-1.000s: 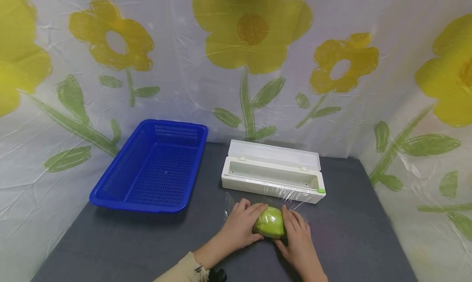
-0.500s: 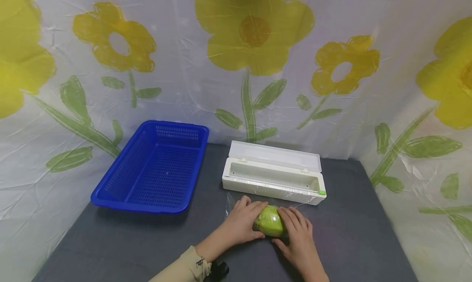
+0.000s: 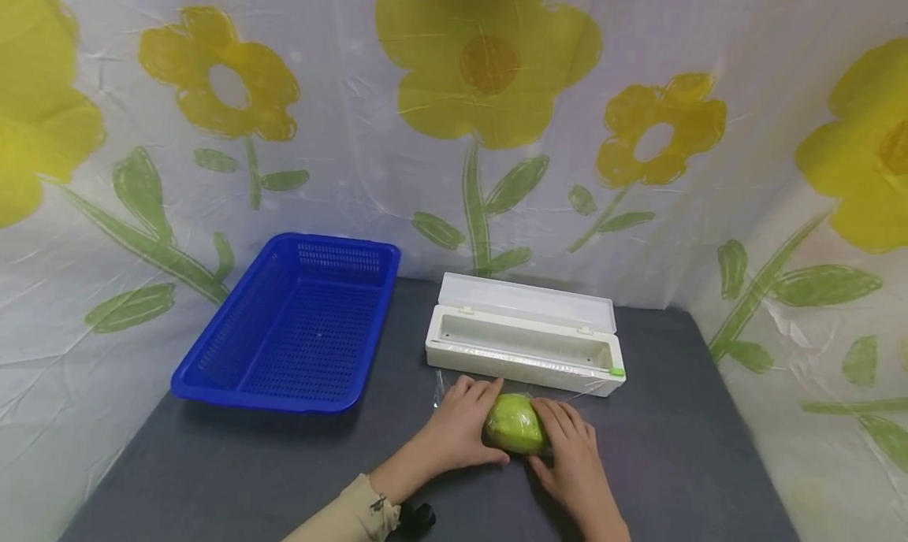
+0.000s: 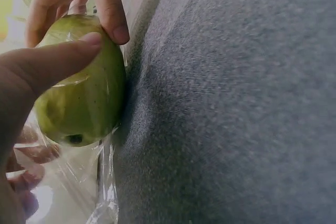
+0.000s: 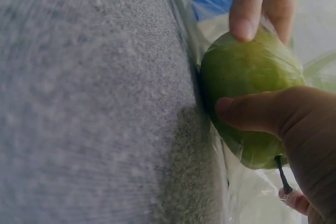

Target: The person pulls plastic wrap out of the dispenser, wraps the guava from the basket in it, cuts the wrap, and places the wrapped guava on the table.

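Observation:
A green pear in clear cling film lies on the grey table in the head view, between both hands. My left hand holds its left side. In the left wrist view the left thumb lies on the filmed skin. On the other side my right hand grips the pear, and the right thumb presses it in the right wrist view. A dark stem shows beneath that hand. Loose cling film hangs off the pear's end and spreads under it.
Behind the hands stands a white cling film box, its lid raised and a green slider at its right end. A blue basket stands at the left. A flowered curtain hangs round the grey table.
The left fingers have drawn slightly off the pear's upper left, so more of it shows. The right fingers have shifted a little left over its right side. Basket and box stay put.

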Action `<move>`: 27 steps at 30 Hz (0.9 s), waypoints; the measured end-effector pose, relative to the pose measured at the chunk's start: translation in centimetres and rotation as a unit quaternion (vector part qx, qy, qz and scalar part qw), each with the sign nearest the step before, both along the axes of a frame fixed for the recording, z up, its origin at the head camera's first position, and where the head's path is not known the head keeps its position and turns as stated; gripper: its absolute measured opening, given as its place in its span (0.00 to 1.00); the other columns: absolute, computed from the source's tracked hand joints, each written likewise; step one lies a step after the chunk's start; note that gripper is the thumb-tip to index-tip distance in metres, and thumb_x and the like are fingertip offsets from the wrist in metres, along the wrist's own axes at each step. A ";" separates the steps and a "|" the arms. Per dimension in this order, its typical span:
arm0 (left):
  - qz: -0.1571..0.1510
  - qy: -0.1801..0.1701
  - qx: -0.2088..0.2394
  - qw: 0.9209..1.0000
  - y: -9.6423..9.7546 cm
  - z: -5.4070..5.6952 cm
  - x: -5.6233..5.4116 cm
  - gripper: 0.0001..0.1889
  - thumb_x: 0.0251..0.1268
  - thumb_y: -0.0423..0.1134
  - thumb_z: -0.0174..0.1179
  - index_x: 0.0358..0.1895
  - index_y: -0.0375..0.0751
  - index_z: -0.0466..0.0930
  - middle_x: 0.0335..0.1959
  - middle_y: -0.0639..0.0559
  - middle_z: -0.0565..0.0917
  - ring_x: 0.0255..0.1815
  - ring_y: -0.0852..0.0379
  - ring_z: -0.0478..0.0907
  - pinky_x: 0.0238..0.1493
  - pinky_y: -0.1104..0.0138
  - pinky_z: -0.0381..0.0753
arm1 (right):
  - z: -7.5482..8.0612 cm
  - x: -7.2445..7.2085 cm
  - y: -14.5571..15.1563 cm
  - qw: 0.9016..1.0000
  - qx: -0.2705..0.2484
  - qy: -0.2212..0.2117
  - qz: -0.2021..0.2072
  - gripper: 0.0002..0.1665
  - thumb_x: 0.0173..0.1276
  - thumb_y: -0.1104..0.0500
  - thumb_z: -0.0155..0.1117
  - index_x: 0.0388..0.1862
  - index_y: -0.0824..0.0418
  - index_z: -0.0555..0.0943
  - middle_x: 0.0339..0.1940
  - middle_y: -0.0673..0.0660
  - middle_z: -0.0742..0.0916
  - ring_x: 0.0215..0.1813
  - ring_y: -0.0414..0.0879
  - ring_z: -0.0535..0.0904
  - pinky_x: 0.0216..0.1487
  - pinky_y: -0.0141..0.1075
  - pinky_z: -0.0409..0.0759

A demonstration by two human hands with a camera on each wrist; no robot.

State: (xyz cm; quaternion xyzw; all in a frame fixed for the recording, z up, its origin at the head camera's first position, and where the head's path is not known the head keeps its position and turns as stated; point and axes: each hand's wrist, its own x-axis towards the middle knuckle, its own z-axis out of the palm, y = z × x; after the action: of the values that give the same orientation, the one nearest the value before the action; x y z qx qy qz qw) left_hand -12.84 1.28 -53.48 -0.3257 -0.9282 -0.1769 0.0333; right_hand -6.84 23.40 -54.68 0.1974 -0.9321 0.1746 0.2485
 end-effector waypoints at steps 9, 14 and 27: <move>-0.036 0.153 -0.012 0.987 0.4 0.1 0.8 0.54 0.45 0.72 0.79 0.75 0.49 0.73 0.68 0.53 0.78 0.62 0.49 0.73 0.60 0.55 0.79 | 0.6 -0.5 0.4 0.999 0.019 -0.032 -0.006 0.59 0.34 0.60 0.96 0.70 0.60 0.78 0.63 0.58 0.85 0.65 0.59 0.76 0.54 0.59 0.70; -0.034 0.176 -0.031 0.983 0.9 -0.2 0.6 0.53 0.45 0.71 0.80 0.74 0.48 0.74 0.67 0.53 0.80 0.60 0.50 0.72 0.58 0.57 0.77 | 0.9 -0.8 0.6 0.998 0.025 -0.054 -0.005 0.58 0.39 0.57 0.94 0.72 0.60 0.77 0.63 0.58 0.85 0.65 0.59 0.76 0.56 0.59 0.69; -0.011 0.182 -0.075 0.980 2.4 -0.3 -0.5 0.51 0.47 0.62 0.84 0.74 0.44 0.73 0.62 0.52 0.81 0.54 0.52 0.74 0.53 0.60 0.77 | 1.2 -1.0 0.5 0.996 0.011 -0.092 -0.013 0.61 0.49 0.53 0.90 0.80 0.63 0.69 0.69 0.62 0.83 0.72 0.62 0.70 0.58 0.64 0.66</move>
State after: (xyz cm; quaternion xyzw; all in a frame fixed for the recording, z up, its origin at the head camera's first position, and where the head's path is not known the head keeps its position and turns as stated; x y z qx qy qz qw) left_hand -13.34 3.72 -53.77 -0.3642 -0.9136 -0.0445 0.1752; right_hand -7.87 23.90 -53.50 0.1711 -0.9554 0.1781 0.1622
